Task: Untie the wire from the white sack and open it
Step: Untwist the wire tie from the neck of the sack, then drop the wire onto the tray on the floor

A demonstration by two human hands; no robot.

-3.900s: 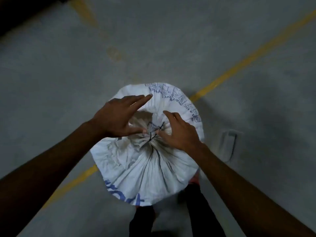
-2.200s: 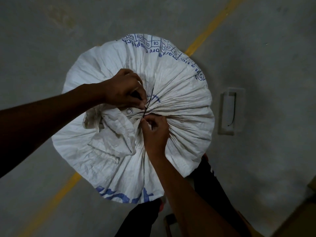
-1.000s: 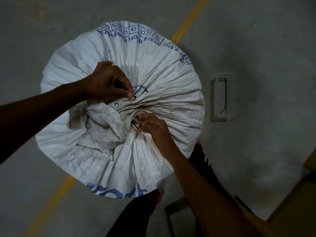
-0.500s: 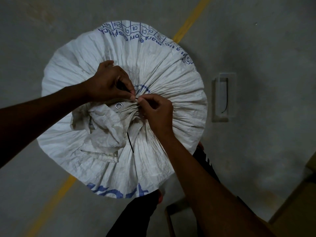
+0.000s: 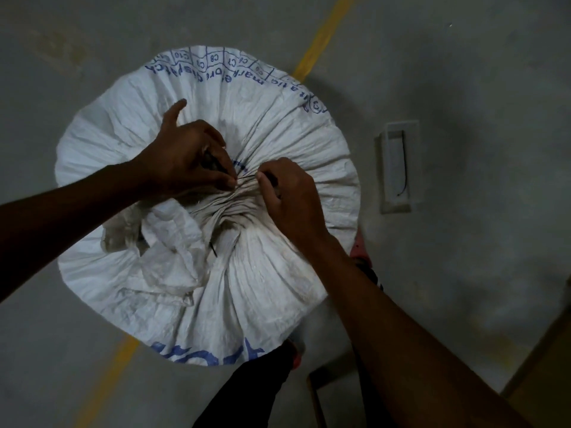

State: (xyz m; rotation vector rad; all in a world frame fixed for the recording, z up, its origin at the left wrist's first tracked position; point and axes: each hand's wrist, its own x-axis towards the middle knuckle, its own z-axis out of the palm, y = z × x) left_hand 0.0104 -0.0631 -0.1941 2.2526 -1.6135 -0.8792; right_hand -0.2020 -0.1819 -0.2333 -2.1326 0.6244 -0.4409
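A full white woven sack point(image 5: 278, 125) with blue print stands on the floor, seen from above, its mouth gathered into pleats at the centre. A thin dark wire point(image 5: 246, 178) runs across the gathered neck between my two hands. My left hand point(image 5: 185, 159) pinches the wire's left part with thumb and fingertips. My right hand point(image 5: 290, 196) pinches its right part just beside. Another dark wire end point(image 5: 213, 249) pokes out lower down among the folds. The loose top flap of the sack lies crumpled to the lower left.
Grey concrete floor with a yellow painted line point(image 5: 321, 35) running diagonally under the sack. A pale rectangular floor fitting point(image 5: 397, 168) lies to the right. My dark-trousered legs point(image 5: 247, 393) and a wooden frame point(image 5: 318, 393) are at the bottom.
My right hand has shifted a little right from the neck, drawing a short stretch of wire taut between both hands. My left thumb now sticks out. The sack has not moved.
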